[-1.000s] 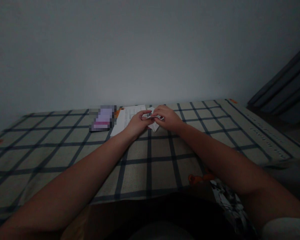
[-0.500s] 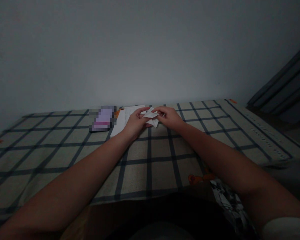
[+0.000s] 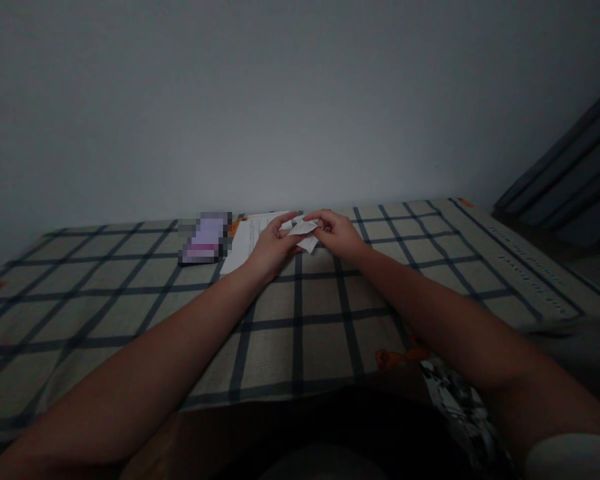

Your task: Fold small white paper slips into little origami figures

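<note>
A small piece of folded white paper (image 3: 306,229) is held between my two hands, just above the checked cloth. My left hand (image 3: 274,244) grips it from the left, thumb on its near side and fingers curled behind. From the right, my right hand (image 3: 336,232) pinches it between thumb and index finger. One pointed flap of the paper hangs down between the hands. The far fingertips of both hands are partly hidden by the paper.
White printed sheets (image 3: 240,248) lie beside my left hand. Farther left is a phone-like object (image 3: 205,239) with a blurred purple screen. The checked tablecloth (image 3: 325,333) reaches a grey wall (image 3: 300,100). Dark folded fabric (image 3: 575,167) hangs at the right.
The folded paper has shifted and tilted slightly between my fingers, and its flaps show a different shape. My right hand has moved up a little.
</note>
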Demonstrator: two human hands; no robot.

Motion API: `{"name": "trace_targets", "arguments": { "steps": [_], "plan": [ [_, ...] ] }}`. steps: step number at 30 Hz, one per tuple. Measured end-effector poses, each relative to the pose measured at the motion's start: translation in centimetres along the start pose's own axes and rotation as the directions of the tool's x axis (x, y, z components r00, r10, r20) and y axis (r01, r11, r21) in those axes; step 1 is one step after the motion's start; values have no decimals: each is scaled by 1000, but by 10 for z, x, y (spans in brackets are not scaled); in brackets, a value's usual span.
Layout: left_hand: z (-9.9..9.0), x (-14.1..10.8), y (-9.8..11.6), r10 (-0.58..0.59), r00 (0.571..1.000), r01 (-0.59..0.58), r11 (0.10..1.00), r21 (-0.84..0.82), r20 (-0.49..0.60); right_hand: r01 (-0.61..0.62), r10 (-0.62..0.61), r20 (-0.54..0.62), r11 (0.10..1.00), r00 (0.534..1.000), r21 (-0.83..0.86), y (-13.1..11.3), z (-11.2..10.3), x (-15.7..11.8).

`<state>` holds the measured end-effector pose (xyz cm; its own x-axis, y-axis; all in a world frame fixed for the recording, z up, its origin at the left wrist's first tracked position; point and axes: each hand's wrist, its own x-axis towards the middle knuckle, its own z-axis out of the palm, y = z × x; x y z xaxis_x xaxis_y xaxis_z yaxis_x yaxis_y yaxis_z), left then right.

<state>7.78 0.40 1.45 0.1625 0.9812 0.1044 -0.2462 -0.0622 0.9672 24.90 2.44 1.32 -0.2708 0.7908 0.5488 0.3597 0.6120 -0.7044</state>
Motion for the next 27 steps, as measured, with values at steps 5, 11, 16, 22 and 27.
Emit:
{"name": "trace_targets", "arguments": {
  "steps": [5, 11, 16, 22, 27],
  "plan": [
    [-3, 3, -2, 19, 1000, -19, 1000, 9, 2, -15, 11, 54, 996, 998, 84, -2, 2, -1],
    [-6, 6, 5, -14, 996, 9, 998, -61, -86, -100, 52, 149, 937, 987, 334, -3, -4, -1],
    [-5, 2, 10, -67, 996, 61, 994, -87, -64, -123, 67, 166, 926, 984, 357, -3, -7, -1],
    [-4, -1, 11, -95, 995, 93, 991, -94, -17, -112, 49, 194, 937, 980, 330, -5, -3, -1],
    [-5, 1, 13, -157, 987, 163, 961, -225, 44, -127, 58, 211, 936, 976, 329, -7, -3, -2]
  ]
}}
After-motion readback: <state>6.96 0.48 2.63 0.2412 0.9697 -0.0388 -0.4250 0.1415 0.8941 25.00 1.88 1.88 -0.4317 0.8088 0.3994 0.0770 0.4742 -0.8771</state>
